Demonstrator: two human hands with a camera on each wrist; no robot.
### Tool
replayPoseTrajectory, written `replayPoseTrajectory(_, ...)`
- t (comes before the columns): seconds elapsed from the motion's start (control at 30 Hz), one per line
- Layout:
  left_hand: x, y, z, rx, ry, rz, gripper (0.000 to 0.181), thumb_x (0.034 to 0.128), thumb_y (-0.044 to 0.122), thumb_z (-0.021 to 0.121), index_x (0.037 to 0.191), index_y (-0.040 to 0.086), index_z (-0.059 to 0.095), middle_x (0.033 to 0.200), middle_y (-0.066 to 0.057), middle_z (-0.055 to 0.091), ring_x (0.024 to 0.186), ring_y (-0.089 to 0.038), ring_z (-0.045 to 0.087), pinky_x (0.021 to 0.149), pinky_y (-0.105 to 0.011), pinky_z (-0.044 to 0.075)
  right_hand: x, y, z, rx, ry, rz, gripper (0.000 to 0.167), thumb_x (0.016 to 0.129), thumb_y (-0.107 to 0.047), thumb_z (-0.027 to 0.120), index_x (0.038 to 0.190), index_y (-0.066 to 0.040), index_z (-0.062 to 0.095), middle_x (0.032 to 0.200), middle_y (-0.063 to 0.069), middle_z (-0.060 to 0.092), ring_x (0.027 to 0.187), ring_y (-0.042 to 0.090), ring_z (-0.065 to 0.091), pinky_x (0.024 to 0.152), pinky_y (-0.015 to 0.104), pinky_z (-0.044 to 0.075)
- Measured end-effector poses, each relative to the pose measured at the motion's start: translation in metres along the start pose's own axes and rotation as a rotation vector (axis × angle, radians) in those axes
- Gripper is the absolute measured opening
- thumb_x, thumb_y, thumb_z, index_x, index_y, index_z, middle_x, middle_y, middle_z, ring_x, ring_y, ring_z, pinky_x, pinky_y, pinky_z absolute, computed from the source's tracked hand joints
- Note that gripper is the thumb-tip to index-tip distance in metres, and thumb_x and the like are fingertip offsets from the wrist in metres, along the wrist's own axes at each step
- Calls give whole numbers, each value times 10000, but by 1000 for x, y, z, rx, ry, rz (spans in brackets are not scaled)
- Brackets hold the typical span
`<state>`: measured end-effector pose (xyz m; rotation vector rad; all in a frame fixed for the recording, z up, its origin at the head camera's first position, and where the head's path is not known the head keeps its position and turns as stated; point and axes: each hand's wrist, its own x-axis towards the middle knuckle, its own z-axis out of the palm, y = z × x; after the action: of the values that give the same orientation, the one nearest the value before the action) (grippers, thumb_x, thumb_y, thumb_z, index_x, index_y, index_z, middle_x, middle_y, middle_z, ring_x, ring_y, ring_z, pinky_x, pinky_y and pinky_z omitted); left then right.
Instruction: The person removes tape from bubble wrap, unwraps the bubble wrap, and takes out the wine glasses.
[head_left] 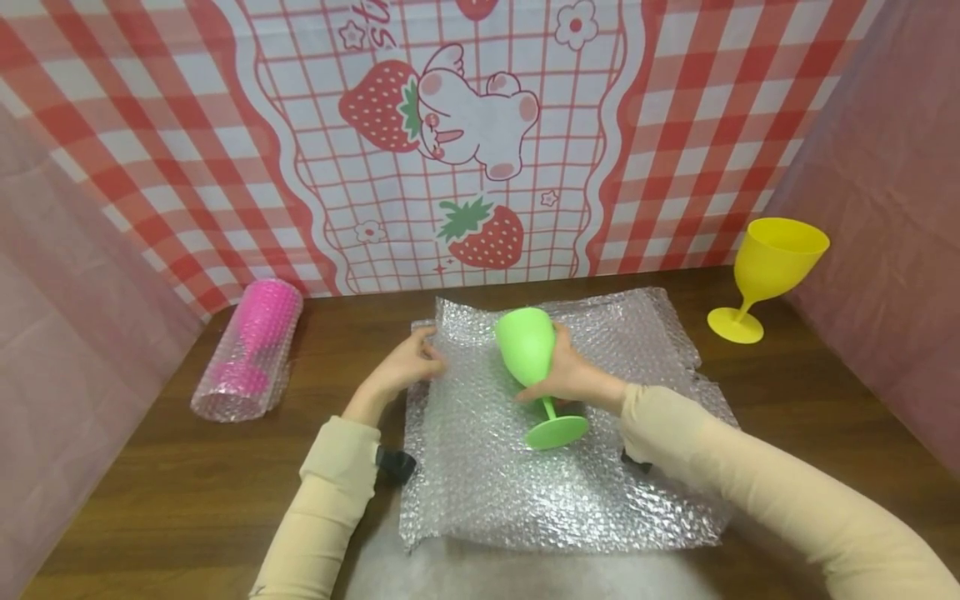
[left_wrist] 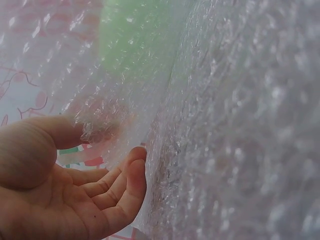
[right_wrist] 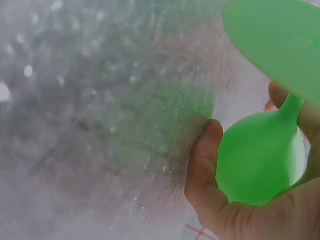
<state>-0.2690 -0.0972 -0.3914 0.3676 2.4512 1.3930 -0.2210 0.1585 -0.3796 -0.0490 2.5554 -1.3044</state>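
A light-green plastic goblet [head_left: 528, 346] leans over the sheets of bubble wrap [head_left: 480, 483] in the middle of the table. My right hand [head_left: 576, 373] grips its bowl low down, near the stem, with the foot towards me. In the right wrist view, thumb and fingers curl round the green goblet [right_wrist: 257, 160]. At the wrap's left edge, my left hand [head_left: 408, 360] holds the top sheet with bent fingers. From the left wrist, the bubble wrap [left_wrist: 235, 125] covers the thumb tip of the left hand [left_wrist: 75, 195] and blurs the contact.
A pink goblet rolled in bubble wrap [head_left: 247, 350] lies on the table at left. At the back right a yellow goblet [head_left: 772, 262] stands upright. A red checked cloth [head_left: 675, 125] with strawberries hangs behind the wooden table [head_left: 172, 492], between pink side cloths.
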Motion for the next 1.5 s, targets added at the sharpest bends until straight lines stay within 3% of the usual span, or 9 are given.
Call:
replayPoseTrajectory(0.13,0,-1,0,3,-12,2,758,781,86,592,1423,14,196,986,-147,565,796,-197,566,721,-288,507,1,3,-2,-2,9,10,1237,564,-139,819,1404,-35,-84,1296,304,323,1090,424,473,754,412,532)
replayPoseTrajectory(0.23,0,-1,1,-2,-20,0,769,777,83,591,1428,23,186,986,-141,564,792,-195,562,705,-277,499,2,4,-4,-5,20,17,1225,566,-124,809,1404,-14,-77,1330,310,296,1138,437,437,907,487,447)
replayPoseTrajectory(0.3,0,-1,1,-5,-24,-1,779,771,80,590,1431,29,180,982,-134,567,782,-187,557,685,-261,488,3,5,-5,-1,24,31,1205,577,-106,797,1406,-11,-73,1342,314,286,1145,441,431,936,509,417)
replayPoseTrajectory(0.47,-3,4,0,-24,-34,-7,780,771,56,585,1431,14,172,981,-139,564,758,-168,545,660,-254,472,2,6,-10,40,0,73,1138,621,-63,749,1406,-24,-75,1279,337,327,932,378,560,717,397,540)
replayPoseTrajectory(0.6,-10,14,-1,-34,-50,-17,765,782,27,574,1425,-17,163,1006,-176,549,768,-197,547,682,-302,482,0,7,-12,90,-20,91,1093,639,-44,723,1401,-20,-60,1204,321,369,720,271,578,581,312,536)
replayPoseTrajectory(0.7,-11,15,-1,-35,-53,-23,765,784,24,575,1425,-22,159,1016,-185,544,767,-205,544,674,-313,478,-1,8,-15,111,-17,102,1064,650,-39,710,1399,-17,-46,1169,297,389,669,225,558,577,302,524)
replayPoseTrajectory(0.97,1,-2,0,-15,-33,-14,788,774,71,590,1436,29,165,1005,-132,553,760,-165,540,641,-245,464,-2,8,-25,168,14,125,991,680,-18,682,1382,15,-16,1173,297,373,669,197,545,622,302,529)
replayPoseTrajectory(1.3,-8,13,0,-20,-49,-24,761,787,23,567,1424,-27,153,1037,-194,550,787,-204,551,671,-295,482,-4,13,-40,254,41,138,886,723,-31,658,1368,44,56,1104,232,394,703,192,544,649,302,520)
replayPoseTrajectory(1.5,-2,3,1,-18,-39,-20,769,782,51,584,1429,5,171,1044,-175,558,784,-188,555,632,-252,471,-8,14,-50,268,45,133,833,751,-84,645,1358,47,88,1128,214,394,760,190,544,720,329,515)
